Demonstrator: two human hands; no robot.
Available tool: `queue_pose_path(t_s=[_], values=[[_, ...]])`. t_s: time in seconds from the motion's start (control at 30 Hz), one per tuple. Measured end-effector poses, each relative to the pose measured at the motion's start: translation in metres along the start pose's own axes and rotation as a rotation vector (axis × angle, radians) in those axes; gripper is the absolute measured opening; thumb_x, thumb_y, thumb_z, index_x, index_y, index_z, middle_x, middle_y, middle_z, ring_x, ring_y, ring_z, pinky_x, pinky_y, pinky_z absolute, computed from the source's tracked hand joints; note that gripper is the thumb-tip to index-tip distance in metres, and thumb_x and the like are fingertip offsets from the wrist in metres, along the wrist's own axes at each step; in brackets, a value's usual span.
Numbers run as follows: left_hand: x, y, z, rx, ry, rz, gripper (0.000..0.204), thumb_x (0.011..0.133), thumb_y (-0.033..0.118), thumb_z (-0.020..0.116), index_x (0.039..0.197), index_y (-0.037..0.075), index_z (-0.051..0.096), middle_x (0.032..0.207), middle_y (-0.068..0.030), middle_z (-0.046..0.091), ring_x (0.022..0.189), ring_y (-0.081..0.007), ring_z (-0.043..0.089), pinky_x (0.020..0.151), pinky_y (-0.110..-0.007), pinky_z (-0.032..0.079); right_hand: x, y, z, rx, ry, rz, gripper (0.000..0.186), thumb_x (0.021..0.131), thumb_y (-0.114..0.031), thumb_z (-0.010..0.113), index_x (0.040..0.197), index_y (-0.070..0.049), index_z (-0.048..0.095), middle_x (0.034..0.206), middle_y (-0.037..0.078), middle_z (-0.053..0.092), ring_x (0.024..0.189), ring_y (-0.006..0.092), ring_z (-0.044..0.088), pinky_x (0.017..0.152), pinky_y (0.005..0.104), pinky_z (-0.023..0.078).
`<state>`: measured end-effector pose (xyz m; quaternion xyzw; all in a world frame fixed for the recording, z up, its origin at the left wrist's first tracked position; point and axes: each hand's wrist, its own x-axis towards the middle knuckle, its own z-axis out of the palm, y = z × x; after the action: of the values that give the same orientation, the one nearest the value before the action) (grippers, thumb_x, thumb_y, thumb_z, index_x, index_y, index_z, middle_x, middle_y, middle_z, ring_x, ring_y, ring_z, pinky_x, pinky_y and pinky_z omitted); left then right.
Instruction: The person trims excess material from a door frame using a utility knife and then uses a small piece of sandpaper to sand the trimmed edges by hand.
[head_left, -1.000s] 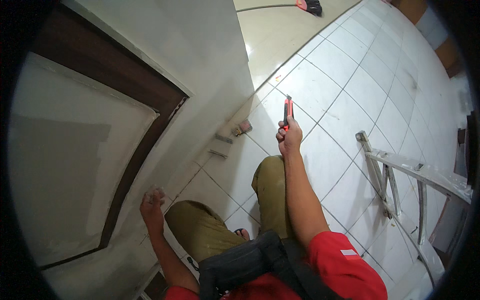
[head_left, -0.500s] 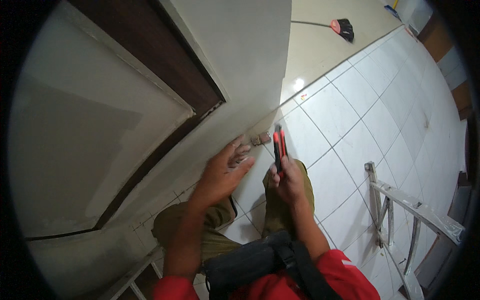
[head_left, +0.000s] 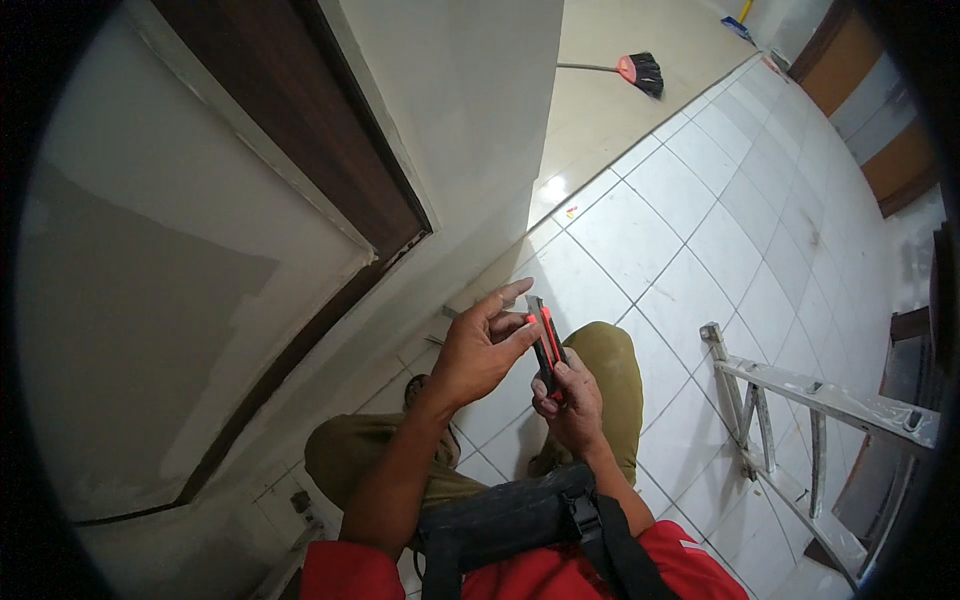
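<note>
My right hand [head_left: 570, 402] is wrapped round a red-and-black utility knife [head_left: 549, 350], its metal blade end pointing up and away from me. Beside that blade end is my left hand [head_left: 475, 350], with fingers apart and the thumb reaching to the knife's upper part. Whether the thumb presses on the knife, I cannot tell. Both hands are over the white tiled floor [head_left: 650, 230], above my bent knees in olive trousers. The wall's base behind my left hand is partly hidden.
A pale wall [head_left: 450, 110] with a dark wooden door frame [head_left: 300, 110] stands close on the left. A metal ladder [head_left: 820, 390] is on the right. A broom [head_left: 640, 72] with black bristles lies on the beige floor beyond. Another doorway [head_left: 870, 90] is far right.
My left hand has moved right, up to the blade end of the utility knife. The knife has come slightly lower and nearer me. The view has shifted a little.
</note>
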<state>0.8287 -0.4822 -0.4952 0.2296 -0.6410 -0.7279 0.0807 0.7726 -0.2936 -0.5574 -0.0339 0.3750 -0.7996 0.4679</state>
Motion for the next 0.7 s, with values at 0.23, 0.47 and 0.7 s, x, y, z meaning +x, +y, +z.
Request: queue_pose_path(t_s=[0.23,0.47,0.7], values=[[0.0017,0.0023,0.0027,0.01,-0.007,-0.013,0.046,0.105,0.009,0.076,0.149,0.005,0.065,0.118,-0.0062,0.079,0.104,-0.0104,0.073,0.085,-0.028,0.06,-0.0005,-0.0025,0.0039,-0.147,0.087,-0.013,0.032,0.109,-0.032,0.058,0.131,-0.008,0.058,0.083,0.006,0.062,0.058,0.0073,0.044,0.052,0.0212,0.035],[-0.0015,0.0068,-0.0003,0.054,0.022,-0.068,0.044,0.104,0.011,0.078,0.146,0.006,0.067,0.118,-0.0079,0.08,0.103,-0.0127,0.075,0.083,-0.03,0.063,0.0016,-0.003,0.001,-0.192,0.071,-0.015,0.033,0.106,-0.026,0.054,0.133,-0.005,0.057,0.079,0.005,0.062,0.058,0.0071,0.044,0.053,0.0216,0.035],[-0.0022,0.0082,0.0001,0.08,0.031,-0.042,0.041,0.104,0.012,0.078,0.143,0.005,0.068,0.119,-0.009,0.081,0.104,-0.013,0.076,0.082,-0.031,0.064,-0.0017,-0.0043,0.0014,-0.136,0.022,-0.013,0.037,0.104,-0.024,0.051,0.135,-0.004,0.056,0.08,0.006,0.062,0.059,0.0067,0.043,0.054,0.0219,0.035]])
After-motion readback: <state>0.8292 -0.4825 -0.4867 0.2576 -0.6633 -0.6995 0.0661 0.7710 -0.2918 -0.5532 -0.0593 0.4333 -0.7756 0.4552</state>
